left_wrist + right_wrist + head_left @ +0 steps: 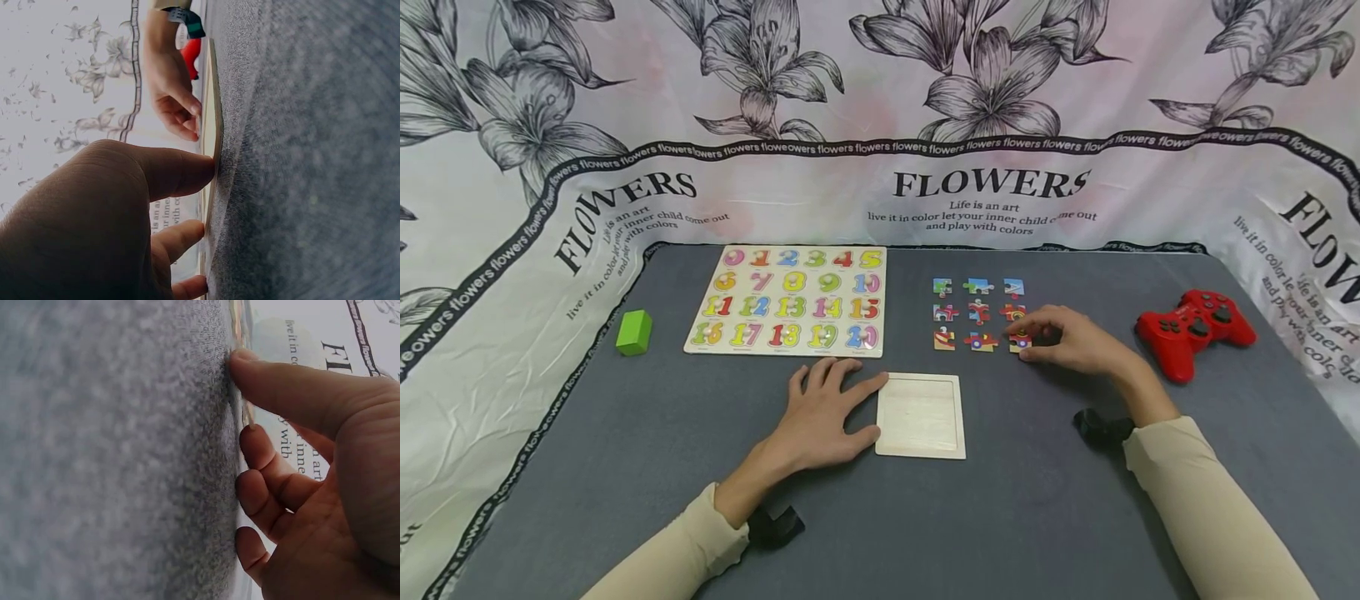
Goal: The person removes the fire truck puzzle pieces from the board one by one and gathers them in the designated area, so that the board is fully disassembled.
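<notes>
A square, pale wooden puzzle tray lies flat in the middle of the table. My left hand rests beside it with fingers spread, thumb and index fingertips at its left edge. In the left wrist view the thumb presses the rim of the tray. Farther back on the right, several colourful jigsaw pieces lie in spaced rows. At their near right corner my right hand pinches a jigsaw piece between thumb and fingers, low at the table surface. Its fingers partly cover that piece.
A number board with coloured numerals lies at the back left, just beyond my left hand. Left of it stands a green block. A red game controller sits to the right of my right hand. Flower-printed cloth hangs behind the grey table.
</notes>
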{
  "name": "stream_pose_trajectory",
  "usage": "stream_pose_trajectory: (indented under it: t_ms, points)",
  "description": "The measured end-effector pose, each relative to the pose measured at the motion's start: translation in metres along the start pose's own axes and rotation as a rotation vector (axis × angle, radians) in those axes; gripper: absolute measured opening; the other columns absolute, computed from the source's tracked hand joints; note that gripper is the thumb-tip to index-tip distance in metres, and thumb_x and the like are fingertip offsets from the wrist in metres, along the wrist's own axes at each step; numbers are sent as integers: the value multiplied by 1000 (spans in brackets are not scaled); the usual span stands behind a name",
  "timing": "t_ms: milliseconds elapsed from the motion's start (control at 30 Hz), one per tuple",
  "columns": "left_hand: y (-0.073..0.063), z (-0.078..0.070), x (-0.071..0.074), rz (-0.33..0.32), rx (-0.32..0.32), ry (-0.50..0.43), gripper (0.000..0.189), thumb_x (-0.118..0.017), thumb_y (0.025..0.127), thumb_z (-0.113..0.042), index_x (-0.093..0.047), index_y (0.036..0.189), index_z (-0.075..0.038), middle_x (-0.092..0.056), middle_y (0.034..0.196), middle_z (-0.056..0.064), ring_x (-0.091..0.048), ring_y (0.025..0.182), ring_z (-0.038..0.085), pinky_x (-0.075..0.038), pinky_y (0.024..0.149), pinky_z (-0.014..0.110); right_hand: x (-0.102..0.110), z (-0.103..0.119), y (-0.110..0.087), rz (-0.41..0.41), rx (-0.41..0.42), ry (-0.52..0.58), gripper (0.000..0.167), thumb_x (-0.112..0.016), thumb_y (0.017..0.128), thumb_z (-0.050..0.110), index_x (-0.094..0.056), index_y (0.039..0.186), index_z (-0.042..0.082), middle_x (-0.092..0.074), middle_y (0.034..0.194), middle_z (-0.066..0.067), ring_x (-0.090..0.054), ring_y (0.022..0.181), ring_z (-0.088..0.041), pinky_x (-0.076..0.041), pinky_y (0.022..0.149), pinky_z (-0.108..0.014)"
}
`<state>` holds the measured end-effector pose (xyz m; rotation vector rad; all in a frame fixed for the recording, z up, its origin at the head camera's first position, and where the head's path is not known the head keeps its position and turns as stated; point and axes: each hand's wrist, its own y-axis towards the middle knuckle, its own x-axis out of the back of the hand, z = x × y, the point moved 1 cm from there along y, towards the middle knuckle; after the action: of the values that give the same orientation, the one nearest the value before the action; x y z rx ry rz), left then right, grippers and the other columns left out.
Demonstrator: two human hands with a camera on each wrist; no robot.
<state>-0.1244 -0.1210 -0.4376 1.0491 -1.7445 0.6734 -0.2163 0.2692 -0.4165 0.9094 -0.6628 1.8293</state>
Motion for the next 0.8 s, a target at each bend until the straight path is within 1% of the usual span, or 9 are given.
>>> stream_pose_trajectory:
  t_ms: [200,433,633,800]
  points:
    - [0,-1,0,-3,-1,4,67,-64,92,-46,-43,155,-36,-37,157,8,-23,149,36,-10,116,73,1,0,1,10,-16,-7,37,-80,89,23,-73,125,18,-63,105,-5,-48,94,-21,-40,78,-32]
    - [0,0,-1,-16,-1,16,67,-64,92,-45,-44,155,-35,-38,156,9,-24,148,37,-11,116,73,0,-1,4,2,-1,-2,38,-80,89,25,-73,126,17,-65,108,-6,-48,93,-20,-38,77,-33]
    - [0,-1,0,-11,2,17,67,-64,92,-46,-44,155,-36,-38,156,9,-25,148,36,-11,116,74,-2,-3,4,-9,14,14,39,-80,89,21,-73,126,16,-66,109,-6,-47,92,-21,-34,78,-35]
    - [1,-2,-1,-7,11,15,67,-64,92,-46,-44,155,-36,-38,156,8,-24,148,36,-11,116,74,-2,-5,3,-11,7,26,39,-80,89,24,-73,127,17,-64,109,-7,-44,94,-22,-30,79,-37]
